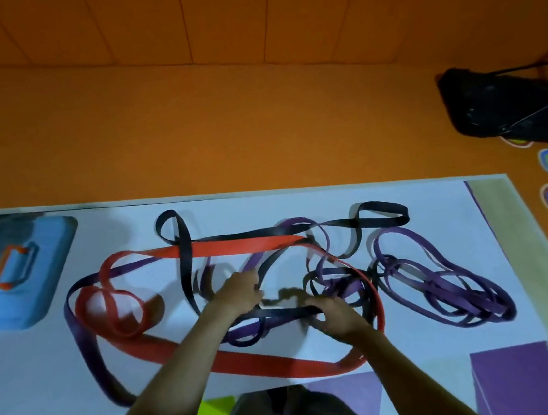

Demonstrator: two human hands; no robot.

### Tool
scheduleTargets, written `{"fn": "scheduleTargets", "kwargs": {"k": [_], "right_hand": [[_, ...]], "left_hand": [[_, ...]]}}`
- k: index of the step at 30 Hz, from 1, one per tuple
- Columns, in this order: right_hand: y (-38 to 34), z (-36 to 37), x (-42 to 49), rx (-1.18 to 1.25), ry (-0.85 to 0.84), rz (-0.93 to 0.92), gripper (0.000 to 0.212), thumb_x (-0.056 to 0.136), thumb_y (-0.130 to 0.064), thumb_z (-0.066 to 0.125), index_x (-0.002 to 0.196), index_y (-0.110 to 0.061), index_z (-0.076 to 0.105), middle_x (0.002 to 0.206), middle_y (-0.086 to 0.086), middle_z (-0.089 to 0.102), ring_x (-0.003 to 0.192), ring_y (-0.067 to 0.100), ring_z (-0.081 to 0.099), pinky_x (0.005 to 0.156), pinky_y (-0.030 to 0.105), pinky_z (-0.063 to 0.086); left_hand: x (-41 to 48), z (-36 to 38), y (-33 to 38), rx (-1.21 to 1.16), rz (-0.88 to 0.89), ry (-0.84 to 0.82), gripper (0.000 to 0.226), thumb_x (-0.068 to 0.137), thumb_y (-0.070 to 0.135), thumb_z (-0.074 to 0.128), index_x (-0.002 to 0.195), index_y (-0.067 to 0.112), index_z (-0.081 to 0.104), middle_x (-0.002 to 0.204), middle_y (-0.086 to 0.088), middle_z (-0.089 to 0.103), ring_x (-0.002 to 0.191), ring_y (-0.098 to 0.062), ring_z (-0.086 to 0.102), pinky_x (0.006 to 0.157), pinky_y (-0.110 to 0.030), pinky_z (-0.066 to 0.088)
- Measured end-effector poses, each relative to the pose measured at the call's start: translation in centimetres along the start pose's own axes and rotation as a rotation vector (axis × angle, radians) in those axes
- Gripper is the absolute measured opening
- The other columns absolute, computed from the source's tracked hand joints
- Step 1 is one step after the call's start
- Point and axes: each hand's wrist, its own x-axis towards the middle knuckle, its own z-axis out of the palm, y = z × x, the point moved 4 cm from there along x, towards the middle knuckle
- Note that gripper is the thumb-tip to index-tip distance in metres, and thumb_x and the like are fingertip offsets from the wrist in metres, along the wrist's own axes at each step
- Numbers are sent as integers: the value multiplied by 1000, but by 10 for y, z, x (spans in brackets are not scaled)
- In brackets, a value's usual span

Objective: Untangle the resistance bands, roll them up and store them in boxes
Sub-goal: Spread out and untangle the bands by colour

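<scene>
- The bands lie spread over the white counter (27, 375), all knotted into one another and none rolled yet.
- The red band (236, 246) loops widest, from the left half round to the near edge.
- A black band (381, 218) runs along the far edge.
- A wide purple band (82, 341) curves down the left side, and thin purple bands (448, 289) are piled toward the right edge.
- The tangle (337, 285) sits at the middle of the counter, where black and purple strands cross inside the red loop.
- The left hand (238, 292) has its fingers curled round strands at the tangle's left side. Blur hides exactly which ones; they look purple and black.
- The right hand (339, 314) has its fingers curled over a dark strand at the tangle's near side.
- That dark strand runs between the two hands, roughly parallel to the counter's long edges.
- The tightest crossings lie just beyond and to the right of the right hand, so that hand is the nearer one to work them loose. The left hand is placed to hold the strand steady or draw it out toward the left.
- The step in hand looks like the untangling itself, early in the task.
- The blue box (49, 269), lid shut with its orange handle up, stands at the left edge. It is well apart from the tangle and nearer the left hand.
- A black bag (495, 111) lies on the orange floor beyond the far right corner.
</scene>
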Motion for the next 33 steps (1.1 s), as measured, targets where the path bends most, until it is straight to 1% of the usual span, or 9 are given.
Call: {"fn": "scheduleTargets", "kwargs": {"k": [2, 4, 9, 13, 17, 22, 27, 30, 33], "right_hand": [[-2, 10, -12, 2, 54, -60, 44, 95, -9, 66, 138, -18, 65, 132, -22, 55, 118, -12, 49, 98, 2, 39], [2, 16, -19, 16, 139, -74, 46, 93, -9, 68, 138, -14, 65, 135, -14, 61, 123, -15, 43, 101, -2, 35], [20, 3, -16, 1, 305, 75, 30, 102, -6, 61, 130, -14, 71, 126, 3, 73, 118, 22, 66, 98, 23, 51], [30, -18, 4, 0, 386, 158, 26, 104, -9, 56, 124, -15, 72, 121, 4, 71, 115, 20, 63, 94, 32, 52], [41, -37, 26, 67, 455, 222, 22, 100, -5, 58, 111, -15, 73, 117, 5, 68, 111, 24, 62, 93, 40, 57], [59, -47, 47, 138, 510, 326, 23, 107, -12, 50, 128, -15, 61, 132, 9, 52, 117, 28, 58, 99, 45, 55], [84, -57, 66, 357, 442, 428, 41, 105, -3, 48, 144, -14, 42, 152, 13, 37, 110, 38, 65, 93, 56, 58], [96, -67, 75, 294, 397, 488, 54, 103, -3, 49, 153, -18, 37, 155, 13, 44, 119, 41, 63, 95, 52, 56], [104, -77, 84, 145, 340, 480, 52, 102, -13, 53, 152, -20, 44, 149, 12, 55, 122, 40, 63, 98, 52, 53]], "left_hand": [[9, 11, -13, 23, -80, 32, 54, 102, 27, 67, 148, 10, 42, 130, -19, 63, 117, -36, 66, 97, -44, 55], [15, 23, -22, 94, -125, 39, 69, 97, 35, 74, 151, 10, 39, 134, -19, 59, 122, -38, 64, 99, -45, 55], [27, 41, -25, 311, -142, 97, 44, 94, 51, 67, 117, 14, 70, 119, -8, 62, 108, -30, 65, 91, -43, 58], [31, 36, -28, 134, -268, 86, 36, 89, 51, 67, 94, 16, 71, 86, 0, 67, 87, -23, 69, 70, -31, 54], [35, 33, -34, -9, -362, 126, 27, 91, 37, 69, 93, 11, 66, 73, 0, 65, 71, -19, 66, 56, -26, 43], [29, 0, -18, -83, -316, 455, 28, 103, 31, 56, 101, 9, 73, 91, -10, 76, 88, -29, 73, 69, -34, 54], [20, -38, -24, -298, -245, 626, 40, 106, 17, 58, 145, 15, 50, 118, -6, 72, 96, -24, 75, 79, -31, 62], [16, -50, -31, -184, -209, 673, 32, 108, 20, 52, 139, 14, 55, 103, -11, 69, 97, -30, 75, 77, -35, 59], [15, -59, -30, -129, -94, 787, 35, 107, 22, 48, 141, 19, 60, 133, -8, 68, 123, -23, 66, 98, -28, 55]]}}
